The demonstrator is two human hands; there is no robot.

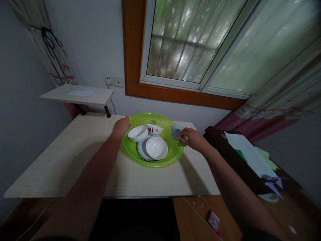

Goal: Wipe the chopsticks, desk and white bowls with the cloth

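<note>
A round green plastic tray (130, 151) sits on a light wooden table (75, 157). On it are two plain white bowls (137, 133) (156, 147), a white plate (141, 149) under them, and a white bowl with red markings (154, 129). My left hand (121, 127) rests closed on the tray's left rim. At the tray's right rim, my right hand (192, 138) is closed on a grey-green cloth (176, 131).
A small raised shelf (75, 95) stands at the table's back left, below a wall socket (113, 81). A dark side table with papers (250, 154) stands to the right. A window and curtains lie behind. A small red object (213, 221) lies on the floor.
</note>
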